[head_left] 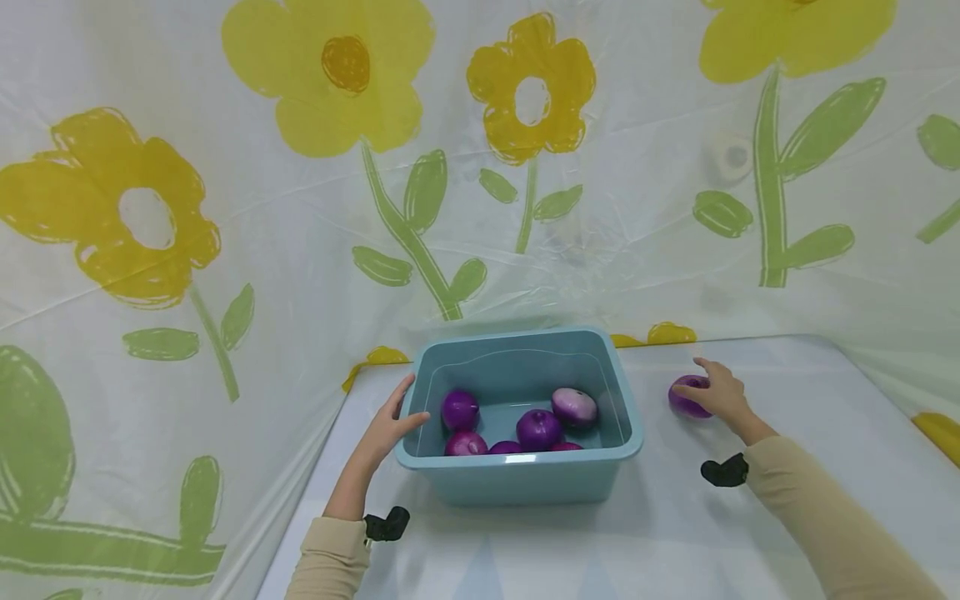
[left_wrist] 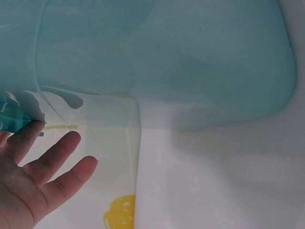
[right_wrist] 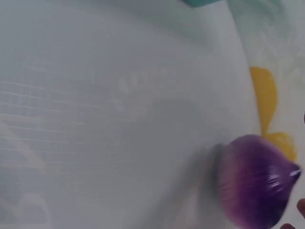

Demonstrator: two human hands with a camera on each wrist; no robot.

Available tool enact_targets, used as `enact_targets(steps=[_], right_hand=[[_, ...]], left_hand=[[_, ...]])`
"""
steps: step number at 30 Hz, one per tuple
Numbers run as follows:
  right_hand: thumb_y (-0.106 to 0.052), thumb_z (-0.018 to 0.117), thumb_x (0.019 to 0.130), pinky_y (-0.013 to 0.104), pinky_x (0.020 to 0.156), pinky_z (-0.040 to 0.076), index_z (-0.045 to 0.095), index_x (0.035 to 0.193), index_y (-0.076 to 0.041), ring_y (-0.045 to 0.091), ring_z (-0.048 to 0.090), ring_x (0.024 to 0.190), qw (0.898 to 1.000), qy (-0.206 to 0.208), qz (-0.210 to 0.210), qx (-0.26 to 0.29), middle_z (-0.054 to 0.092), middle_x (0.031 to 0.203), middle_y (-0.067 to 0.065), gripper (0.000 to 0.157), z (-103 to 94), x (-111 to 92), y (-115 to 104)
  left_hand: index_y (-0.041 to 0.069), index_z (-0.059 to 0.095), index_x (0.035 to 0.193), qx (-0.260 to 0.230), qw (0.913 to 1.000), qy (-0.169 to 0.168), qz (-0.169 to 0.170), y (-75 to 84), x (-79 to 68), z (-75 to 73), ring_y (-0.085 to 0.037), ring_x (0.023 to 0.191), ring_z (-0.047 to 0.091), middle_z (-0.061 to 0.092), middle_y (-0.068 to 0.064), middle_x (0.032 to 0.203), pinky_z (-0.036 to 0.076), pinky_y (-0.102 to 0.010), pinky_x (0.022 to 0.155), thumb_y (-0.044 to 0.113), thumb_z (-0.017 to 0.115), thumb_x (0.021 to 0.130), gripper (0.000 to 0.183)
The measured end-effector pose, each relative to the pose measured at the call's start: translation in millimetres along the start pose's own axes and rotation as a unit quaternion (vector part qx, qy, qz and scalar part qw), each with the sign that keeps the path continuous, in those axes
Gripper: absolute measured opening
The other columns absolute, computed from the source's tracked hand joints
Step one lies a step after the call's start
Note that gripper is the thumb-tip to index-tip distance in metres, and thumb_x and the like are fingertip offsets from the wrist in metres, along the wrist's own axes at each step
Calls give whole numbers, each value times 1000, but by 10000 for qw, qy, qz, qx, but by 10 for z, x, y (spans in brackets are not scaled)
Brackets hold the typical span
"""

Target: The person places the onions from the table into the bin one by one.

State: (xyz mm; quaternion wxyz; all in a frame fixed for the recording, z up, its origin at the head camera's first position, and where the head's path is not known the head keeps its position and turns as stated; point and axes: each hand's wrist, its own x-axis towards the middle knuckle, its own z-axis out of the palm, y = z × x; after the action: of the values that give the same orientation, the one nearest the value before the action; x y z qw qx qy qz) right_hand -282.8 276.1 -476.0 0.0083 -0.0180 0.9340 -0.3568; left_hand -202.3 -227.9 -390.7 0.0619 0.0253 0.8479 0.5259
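A light blue plastic basin (head_left: pixel 525 479) stands on the table with several purple onions (head_left: pixel 538 430) inside, one of them paler (head_left: pixel 574 407). My left hand (head_left: pixel 386 429) is at its left rim, fingers spread along the outside and the thumb reaching over the edge. In the left wrist view, the straight fingers (left_wrist: pixel 71 179) show beside the basin's wall (left_wrist: pixel 214 62). To the basin's right, a single purple onion (head_left: pixel 688 398) lies on the table. My right hand (head_left: pixel 723 396) is over it, thumb and fingers spread around it. In the right wrist view, fingertips (right_wrist: pixel 301 206) show just off the onion's pointed end.
A white sheet with yellow flowers (head_left: pixel 531 100) and green stems hangs behind the table and along its left side. The white tabletop (head_left: pixel 525 558) extends in front of the basin and to its right. Black wrist devices (head_left: pixel 387 524) show on both forearms.
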Motion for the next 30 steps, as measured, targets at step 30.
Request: enact_targets(steps=[30], right_hand=[[-22,66,79,65,90,33,23,131,12,56,31,111,9961,438,650,400,26,126,40,75,331,-110,188]], left_hand=[[13,16,147,-2,10000,-18,-6,-16,11,-5,-43,132,26,22,-20,149,30,-59,100,23,57,87,74]])
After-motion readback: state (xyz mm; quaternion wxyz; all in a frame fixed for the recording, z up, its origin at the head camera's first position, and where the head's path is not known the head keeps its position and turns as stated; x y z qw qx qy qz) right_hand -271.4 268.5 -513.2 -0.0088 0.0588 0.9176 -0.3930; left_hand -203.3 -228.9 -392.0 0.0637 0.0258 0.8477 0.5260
